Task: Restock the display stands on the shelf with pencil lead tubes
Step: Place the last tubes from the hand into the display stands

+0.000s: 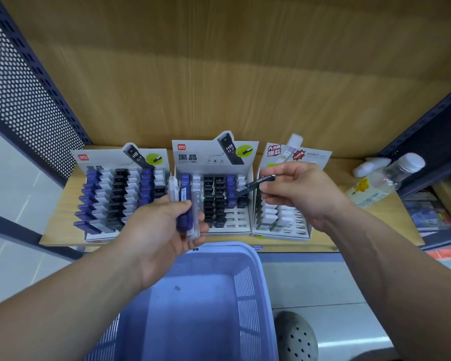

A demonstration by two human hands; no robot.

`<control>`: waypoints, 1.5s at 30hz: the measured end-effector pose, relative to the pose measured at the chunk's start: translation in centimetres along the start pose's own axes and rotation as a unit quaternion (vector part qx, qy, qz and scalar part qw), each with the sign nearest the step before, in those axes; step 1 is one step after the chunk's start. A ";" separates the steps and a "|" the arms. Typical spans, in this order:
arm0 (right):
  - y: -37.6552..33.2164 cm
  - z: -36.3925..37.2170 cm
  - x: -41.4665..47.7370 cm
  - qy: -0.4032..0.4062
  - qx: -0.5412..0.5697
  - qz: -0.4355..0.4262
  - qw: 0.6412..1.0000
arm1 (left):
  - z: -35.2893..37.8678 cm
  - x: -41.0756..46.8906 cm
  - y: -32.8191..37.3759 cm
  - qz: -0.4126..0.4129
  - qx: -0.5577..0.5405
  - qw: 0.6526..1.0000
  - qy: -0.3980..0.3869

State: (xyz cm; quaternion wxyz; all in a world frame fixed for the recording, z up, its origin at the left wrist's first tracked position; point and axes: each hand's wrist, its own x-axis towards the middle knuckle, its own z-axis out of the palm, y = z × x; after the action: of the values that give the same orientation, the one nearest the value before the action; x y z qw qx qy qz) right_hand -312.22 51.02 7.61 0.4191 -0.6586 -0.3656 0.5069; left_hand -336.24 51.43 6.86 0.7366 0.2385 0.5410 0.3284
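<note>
head view: the right hand point(297, 190) pinches one black lead tube point(255, 184). its long axis slants down to the left, and the low end sits just above the right columns of the middle display stand point(232, 229). empty slots point(238, 217) lie at the stand's front, nearer this hand, with open room above them. the left hand point(162, 230) grips a bundle of blue and clear tubes point(186, 204) over the blue basket point(219, 246).

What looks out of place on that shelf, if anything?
A clear plastic bottle with a yellow label lies on its side at the right end of the shelf, a little past the right display stand. It looks odd among stands of pencil lead tubes. Nothing looks spilled.
</note>
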 end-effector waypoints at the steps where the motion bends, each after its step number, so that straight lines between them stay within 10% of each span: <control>1: 0.2 -0.3 0.4 0.000 -0.018 0.001 1.000 | -0.1 0.1 0.0 -0.001 0.002 1.000 0.001; 9: 2.1 -0.4 3.0 -0.021 -0.397 -0.044 0.916 | -1.4 1.0 -0.1 -0.011 0.013 1.000 0.016; 25: -0.2 6.0 1.3 -0.128 0.085 0.027 0.988 | -1.1 1.2 0.1 -0.024 -0.044 0.999 0.022; 35: 0.3 6.2 -0.5 -0.261 -0.187 -0.119 0.940 | -0.1 0.3 0.1 0.059 0.026 0.997 -0.033; 45: 2.7 1.0 4.4 0.024 -0.248 -0.108 0.962 | -1.2 0.8 0.0 -0.007 0.030 0.999 0.012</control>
State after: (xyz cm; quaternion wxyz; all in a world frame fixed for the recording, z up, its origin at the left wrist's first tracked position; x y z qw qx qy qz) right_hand -312.08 54.13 3.43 0.3037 -0.7102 -0.5390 0.3359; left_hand -337.25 52.01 5.96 0.7246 0.2527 0.5612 0.3101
